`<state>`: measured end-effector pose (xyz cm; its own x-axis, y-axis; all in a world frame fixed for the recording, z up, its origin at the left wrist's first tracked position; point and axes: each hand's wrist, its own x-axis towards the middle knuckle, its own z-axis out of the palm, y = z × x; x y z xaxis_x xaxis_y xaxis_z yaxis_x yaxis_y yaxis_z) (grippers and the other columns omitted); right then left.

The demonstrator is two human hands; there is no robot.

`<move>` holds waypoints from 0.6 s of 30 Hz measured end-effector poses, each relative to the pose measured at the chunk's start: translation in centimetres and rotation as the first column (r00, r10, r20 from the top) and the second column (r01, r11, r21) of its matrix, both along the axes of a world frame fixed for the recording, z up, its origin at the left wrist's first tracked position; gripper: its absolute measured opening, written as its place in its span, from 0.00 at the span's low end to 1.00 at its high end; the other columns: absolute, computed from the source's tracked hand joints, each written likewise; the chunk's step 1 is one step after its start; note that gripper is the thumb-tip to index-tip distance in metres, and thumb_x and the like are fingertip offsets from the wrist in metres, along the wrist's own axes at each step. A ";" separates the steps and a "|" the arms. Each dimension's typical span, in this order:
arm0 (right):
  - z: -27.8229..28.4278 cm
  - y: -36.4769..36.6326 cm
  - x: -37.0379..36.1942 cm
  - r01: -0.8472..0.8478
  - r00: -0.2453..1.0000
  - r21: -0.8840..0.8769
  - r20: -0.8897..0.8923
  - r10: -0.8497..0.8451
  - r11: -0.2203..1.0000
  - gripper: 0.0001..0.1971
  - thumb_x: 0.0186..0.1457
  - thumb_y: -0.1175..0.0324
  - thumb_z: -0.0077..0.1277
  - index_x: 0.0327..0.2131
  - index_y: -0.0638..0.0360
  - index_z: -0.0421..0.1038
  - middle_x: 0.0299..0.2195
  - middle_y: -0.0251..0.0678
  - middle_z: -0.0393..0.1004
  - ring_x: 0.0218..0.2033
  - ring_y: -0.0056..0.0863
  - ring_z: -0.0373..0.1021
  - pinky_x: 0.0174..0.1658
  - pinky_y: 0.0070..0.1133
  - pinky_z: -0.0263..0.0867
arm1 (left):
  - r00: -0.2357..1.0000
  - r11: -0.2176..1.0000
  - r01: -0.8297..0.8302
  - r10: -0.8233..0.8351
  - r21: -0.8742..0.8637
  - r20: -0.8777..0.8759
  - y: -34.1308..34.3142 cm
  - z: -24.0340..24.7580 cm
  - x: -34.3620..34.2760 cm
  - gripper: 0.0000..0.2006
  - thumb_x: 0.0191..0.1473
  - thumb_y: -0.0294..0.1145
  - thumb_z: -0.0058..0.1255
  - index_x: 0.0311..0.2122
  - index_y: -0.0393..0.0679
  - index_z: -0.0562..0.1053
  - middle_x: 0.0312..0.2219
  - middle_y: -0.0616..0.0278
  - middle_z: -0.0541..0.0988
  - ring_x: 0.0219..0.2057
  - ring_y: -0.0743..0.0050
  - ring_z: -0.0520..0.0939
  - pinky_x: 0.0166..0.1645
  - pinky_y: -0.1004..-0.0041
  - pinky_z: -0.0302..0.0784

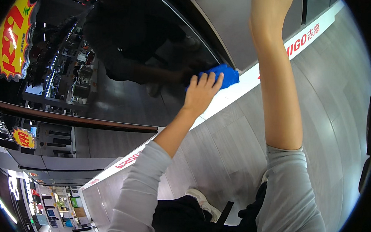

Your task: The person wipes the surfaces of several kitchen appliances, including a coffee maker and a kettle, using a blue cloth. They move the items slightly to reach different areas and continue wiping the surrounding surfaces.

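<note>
My left hand [202, 91] lies on a blue cloth [228, 77], fingers bent over its near edge. Beneath the cloth is the lower corner of a glossy black panel [122, 99], near its metal trim. That panel reflects a dark figure and shop shelves. My right arm stretches up past it toward a grey panel [231, 21]. Only the wrist and base of my right hand [271, 8] show at the top edge; its fingers are out of the picture, so what they touch is hidden.
A white strip [225, 97] with red lettering runs along the base of the units, above grey plank flooring [322, 103]. Yellow and red price tags, one large [15, 37] and one small [23, 138], are on the left. My shoe [204, 202] is below. Lit shelves [61, 206] stand at lower left.
</note>
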<state>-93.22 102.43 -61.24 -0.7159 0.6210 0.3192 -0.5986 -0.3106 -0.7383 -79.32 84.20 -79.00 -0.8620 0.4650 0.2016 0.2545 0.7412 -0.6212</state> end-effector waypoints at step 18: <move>-0.3 -0.4 1.0 -0.105 0.994 0.003 0.024 0.105 0.995 0.19 0.48 0.74 0.46 0.46 0.66 0.63 0.45 0.43 0.65 0.50 0.32 0.60 0.53 0.24 0.55 | 0.820 0.936 0.083 0.131 -0.343 0.558 -12.7 -0.6 12.9 0.26 0.57 0.36 0.48 0.61 0.49 0.60 0.58 0.58 0.64 0.59 0.61 0.63 0.61 0.59 0.55</move>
<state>-92.17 102.06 -61.56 -0.7843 0.5410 0.3035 -0.5451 -0.3676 -0.7535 -66.38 71.47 -79.60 -0.7821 0.3879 -0.4878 0.6225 0.5234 -0.5819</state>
